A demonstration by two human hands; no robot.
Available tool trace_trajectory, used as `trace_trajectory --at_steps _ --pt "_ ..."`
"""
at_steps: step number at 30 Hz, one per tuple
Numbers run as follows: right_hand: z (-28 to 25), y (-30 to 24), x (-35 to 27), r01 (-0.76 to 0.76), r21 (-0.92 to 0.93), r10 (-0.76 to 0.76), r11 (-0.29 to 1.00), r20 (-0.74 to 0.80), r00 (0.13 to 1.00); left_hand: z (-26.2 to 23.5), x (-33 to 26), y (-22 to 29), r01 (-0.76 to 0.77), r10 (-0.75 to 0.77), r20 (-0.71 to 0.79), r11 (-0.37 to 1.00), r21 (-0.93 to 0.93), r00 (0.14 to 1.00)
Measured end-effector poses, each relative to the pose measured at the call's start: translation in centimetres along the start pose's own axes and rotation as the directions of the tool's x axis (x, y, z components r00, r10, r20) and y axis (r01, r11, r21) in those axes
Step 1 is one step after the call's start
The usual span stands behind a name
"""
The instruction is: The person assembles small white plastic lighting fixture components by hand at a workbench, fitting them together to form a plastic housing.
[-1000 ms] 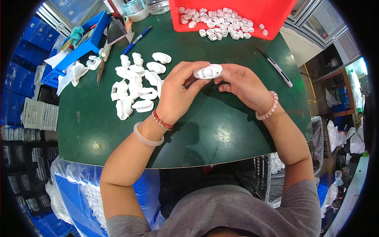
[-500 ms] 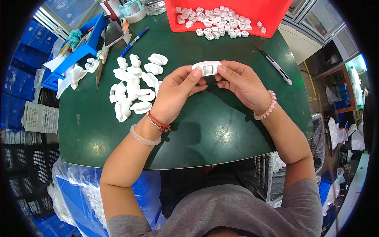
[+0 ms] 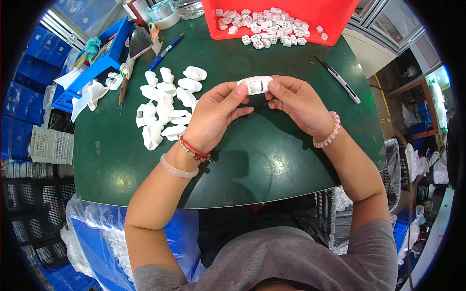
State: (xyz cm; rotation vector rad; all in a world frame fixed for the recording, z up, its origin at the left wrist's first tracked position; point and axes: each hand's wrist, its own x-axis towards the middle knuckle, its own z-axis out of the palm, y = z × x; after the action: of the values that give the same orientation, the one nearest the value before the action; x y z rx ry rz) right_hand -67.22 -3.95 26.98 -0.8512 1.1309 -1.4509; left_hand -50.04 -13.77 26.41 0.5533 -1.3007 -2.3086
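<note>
Dark green, glossy tabletop with a curved near edge [image 3: 272,169]: spread beneath both forearms.
Red, rectangular plastic bin [image 3: 336,19]: stood at the far side, right of centre.
Blue, open plastic tray [image 3: 103,67]: sat at the far left, its length slanting away from the person.
Loose white, hollow moulded pieces [image 3: 165,104]: lay bunched beside the left hand, their long axes pointing various ways.
Left hand [image 3: 213,110]: gripped the left end of a white, rounded oblong moulded part [image 3: 255,86] between thumb and fingers.
Right hand [image 3: 305,103]: pinched the part's other end, thumb on the near side.
Slim, pale-bodied tool with a dark pointed tip [image 3: 343,85]: lay well right, tip toward the far left.
Blue, slender pen [image 3: 167,52]: slanted away beyond the loose pieces.
Held part: hung above the tabletop, long axis running left to right, recessed opening turned up toward the person.
Small, white, blocky parts [image 3: 273,24]: lay heaped in the bin.
</note>
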Motion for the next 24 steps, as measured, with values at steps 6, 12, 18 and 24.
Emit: trace_trajectory --at_steps 6,12,18,24 --pt "-0.13 0.22 -0.05 0.017 -0.047 -0.016 0.999 0.013 1.0 -0.27 0.17 -0.01 -0.019 0.018 0.034 1.0 0.024 0.999" --pt "-0.24 0.34 -0.11 0.006 -0.047 -0.005 0.999 0.025 1.0 -0.63 0.37 -0.34 -0.039 0.036 0.072 0.999 0.035 0.997" --pt "0.01 0.21 -0.3 0.047 -0.023 -0.046 0.999 0.042 0.998 -0.48 0.17 -0.44 -0.071 0.068 0.074 0.997 0.026 0.995" --pt "0.2 0.56 -0.35 0.026 0.063 -0.028 0.998 0.036 0.999 0.04 -0.04 -0.35 -0.061 0.065 0.085 0.997 -0.042 0.994"
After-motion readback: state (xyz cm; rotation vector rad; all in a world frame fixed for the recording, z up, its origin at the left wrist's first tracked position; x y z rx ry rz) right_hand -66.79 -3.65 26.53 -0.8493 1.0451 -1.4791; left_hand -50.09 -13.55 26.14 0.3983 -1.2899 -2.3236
